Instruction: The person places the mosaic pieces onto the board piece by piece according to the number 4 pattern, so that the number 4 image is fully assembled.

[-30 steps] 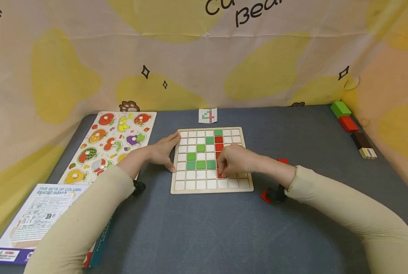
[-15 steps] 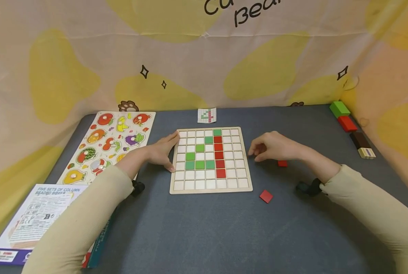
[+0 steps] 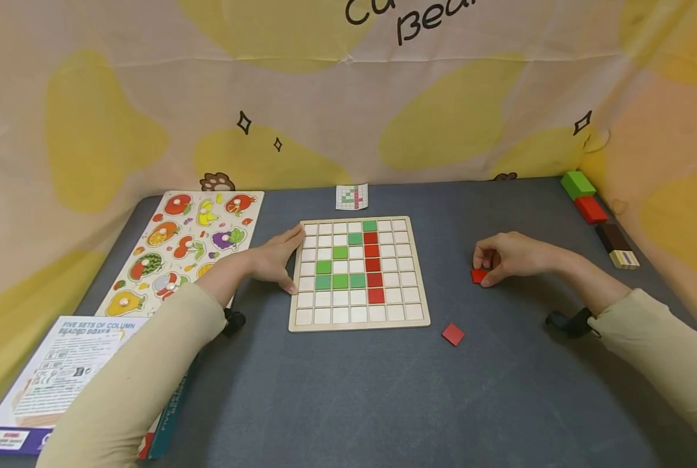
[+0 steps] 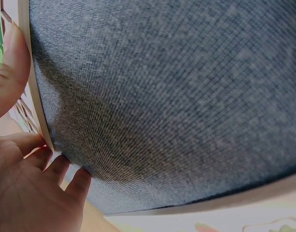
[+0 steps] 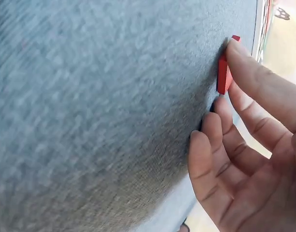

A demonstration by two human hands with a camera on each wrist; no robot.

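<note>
A square wooden grid board [image 3: 360, 327] lies mid-table, with white cells, several green tiles [image 3: 340, 281] on its left half and a column of red tiles [image 3: 373, 264]. My left hand [image 3: 273, 262] rests at the board's left edge, fingers extended to the far corner. In the left wrist view its thumb [image 4: 12, 72] lies over the wooden rim. Right of the board, my right hand [image 3: 518, 255] pinches a red square tile [image 3: 477, 277] at the tabletop. The right wrist view has the thumb against this tile [image 5: 222, 75], other fingers loosely bent. Another red tile [image 3: 453, 335] lies nearer the front.
A small pattern card [image 3: 351, 197] lies behind the board. To the left are a fruit puzzle board [image 3: 175, 260] and a printed box [image 3: 62, 377]. Green [image 3: 578, 184], red [image 3: 591, 210] and dark brown [image 3: 614, 237] blocks line the right side. A patterned cloth hangs behind.
My right hand has left the red column on the board, moved right across the table and taken hold of a loose red tile. My left hand has stayed at the board's edge.
</note>
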